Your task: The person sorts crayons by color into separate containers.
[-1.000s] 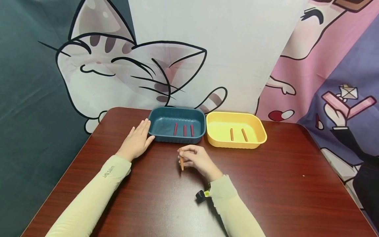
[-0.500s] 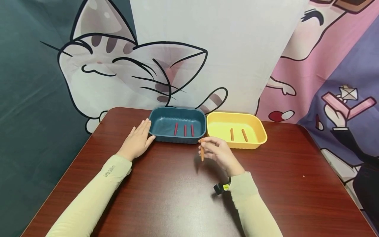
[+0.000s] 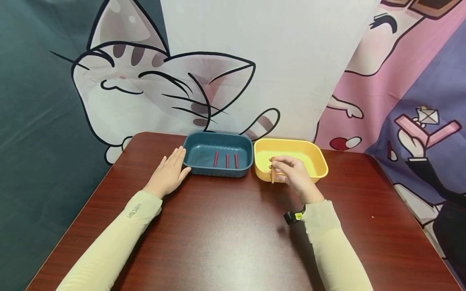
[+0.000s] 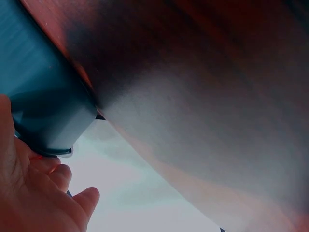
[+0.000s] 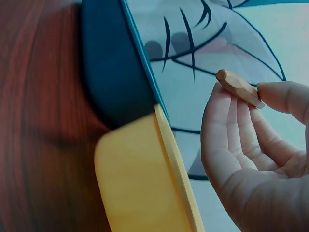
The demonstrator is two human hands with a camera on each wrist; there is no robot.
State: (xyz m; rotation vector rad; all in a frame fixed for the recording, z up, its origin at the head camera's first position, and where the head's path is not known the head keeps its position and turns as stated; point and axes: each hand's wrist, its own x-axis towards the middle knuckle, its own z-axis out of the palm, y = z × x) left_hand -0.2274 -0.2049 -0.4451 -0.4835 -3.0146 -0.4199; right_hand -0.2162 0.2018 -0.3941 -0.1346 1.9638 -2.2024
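Observation:
Between thumb and fingertips, my right hand [image 3: 295, 178] pinches a short orange-brown stick [image 5: 239, 88] with a faceted side. In the head view, that hand overlaps the front of the yellow basin [image 3: 320, 171], and the stick is upright. A similar orange stick lies in the basin, mostly hidden behind the hand. My left hand [image 3: 166, 171] has its fingers straight, with the fingertips against the left end of the dark blue basin [image 3: 198, 170]. Inside the blue basin lie three dark red sticks [image 3: 227, 161], side by side.
Both basins stand side by side at the back of a reddish-brown wooden table [image 3: 204, 234]. Behind them hangs a cloth backdrop [image 3: 291, 60] with cartoon figures. A small black device [image 3: 291, 217] is strapped to my right wrist.
My right hand has moved right and away from me, carrying the stick from in front of the blue basin to the yellow one. The left hand has stayed in place.

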